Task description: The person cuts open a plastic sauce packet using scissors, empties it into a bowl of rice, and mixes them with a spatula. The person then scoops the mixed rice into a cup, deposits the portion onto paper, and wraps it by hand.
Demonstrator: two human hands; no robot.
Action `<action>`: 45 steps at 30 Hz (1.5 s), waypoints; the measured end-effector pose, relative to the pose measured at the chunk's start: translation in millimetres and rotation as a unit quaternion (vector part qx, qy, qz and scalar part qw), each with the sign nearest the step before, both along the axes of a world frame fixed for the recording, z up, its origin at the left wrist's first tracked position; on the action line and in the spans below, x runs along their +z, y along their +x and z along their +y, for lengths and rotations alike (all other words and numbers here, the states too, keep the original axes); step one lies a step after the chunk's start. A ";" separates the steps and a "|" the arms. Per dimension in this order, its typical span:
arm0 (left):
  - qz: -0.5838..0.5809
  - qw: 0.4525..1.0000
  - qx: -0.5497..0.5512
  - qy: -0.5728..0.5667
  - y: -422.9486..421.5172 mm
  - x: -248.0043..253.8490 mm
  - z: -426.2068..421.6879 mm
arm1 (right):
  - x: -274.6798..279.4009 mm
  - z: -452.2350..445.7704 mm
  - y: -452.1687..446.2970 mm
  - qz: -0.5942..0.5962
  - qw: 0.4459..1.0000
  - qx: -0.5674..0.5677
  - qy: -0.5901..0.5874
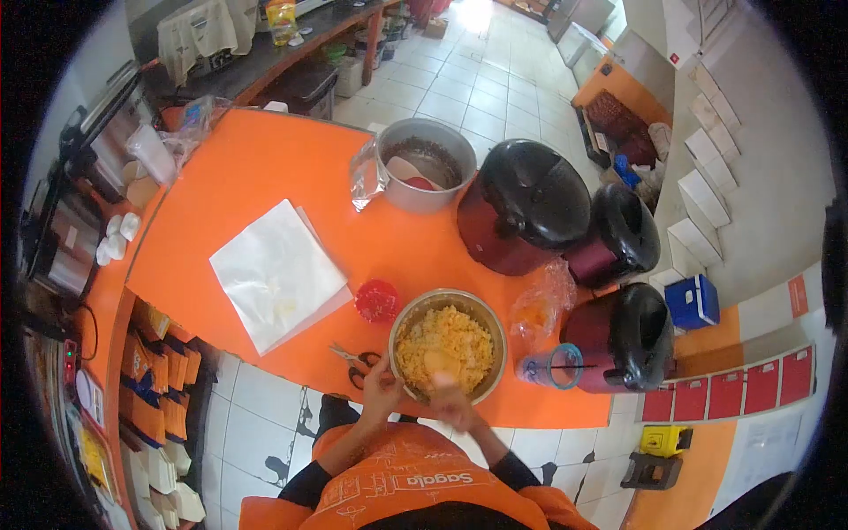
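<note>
A metal bowl (501, 329) filled with yellow rice (459, 331) stands near the table's front edge. My left hand (382, 390) grips the bowl's rim at its lower left. My right hand (452, 410), slightly blurred, is closed around the handle of a rice paddle (439, 360); the paddle's head lies in the rice. Scissors (358, 360) with black handles lie just left of my left hand. A small red container (377, 301) sits at the bowl's upper left.
White paper sheets (278, 274) lie to the left. Behind stand an open pot (415, 199) and dark red rice cookers (521, 208). To the right are a plastic bag (541, 305) and a clear cup (552, 367) near another cooker (609, 340).
</note>
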State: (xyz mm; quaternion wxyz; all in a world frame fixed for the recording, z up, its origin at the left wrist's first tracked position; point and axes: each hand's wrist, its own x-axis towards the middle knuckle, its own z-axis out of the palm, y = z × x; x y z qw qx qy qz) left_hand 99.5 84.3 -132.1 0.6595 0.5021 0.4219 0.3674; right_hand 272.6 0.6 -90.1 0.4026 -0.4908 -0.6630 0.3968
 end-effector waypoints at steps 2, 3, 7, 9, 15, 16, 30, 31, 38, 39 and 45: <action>0.007 0.997 -0.017 0.072 0.8 23.6 6.6 | -20.2 14.6 19.2 0.257 0.947 -0.183 -0.060; 0.007 0.997 -0.023 0.075 0.1 26.9 7.1 | -9.5 30.6 34.7 0.386 0.902 -0.178 -0.074; -0.064 0.997 -0.032 -0.027 1.0 46.7 9.5 | 83.3 46.1 38.6 0.560 0.815 -0.145 -0.023; -0.065 0.997 -0.031 -0.037 0.0 45.5 7.6 | 85.0 35.5 7.1 0.549 0.807 -0.214 0.035; -0.081 0.995 -0.054 -0.026 -4.0 24.5 5.0 | -7.2 40.9 13.0 0.055 0.924 -0.368 0.088; -0.073 0.996 -0.055 -0.020 -4.6 41.6 4.2 | 24.5 44.2 29.2 0.273 0.910 -0.308 0.053; -0.068 0.996 -0.054 -0.038 -1.5 32.7 6.6 | 94.8 52.0 68.3 0.507 0.809 -0.277 0.108; -0.052 0.996 -0.055 -0.038 -1.5 25.6 5.8 | 99.3 59.8 75.9 0.507 0.809 -0.278 0.108; -0.009 0.998 -0.051 -0.041 -5.2 37.2 12.3 | 56.9 160.2 89.0 0.453 0.761 -0.464 -0.028; -0.009 0.996 -0.058 -0.060 -6.4 38.5 13.7 | 54.3 169.1 84.6 0.478 0.789 -0.384 -0.040; 0.019 0.994 -0.076 -0.071 -9.1 31.7 12.6 | 0.4 174.3 53.6 0.435 0.880 -0.043 -0.186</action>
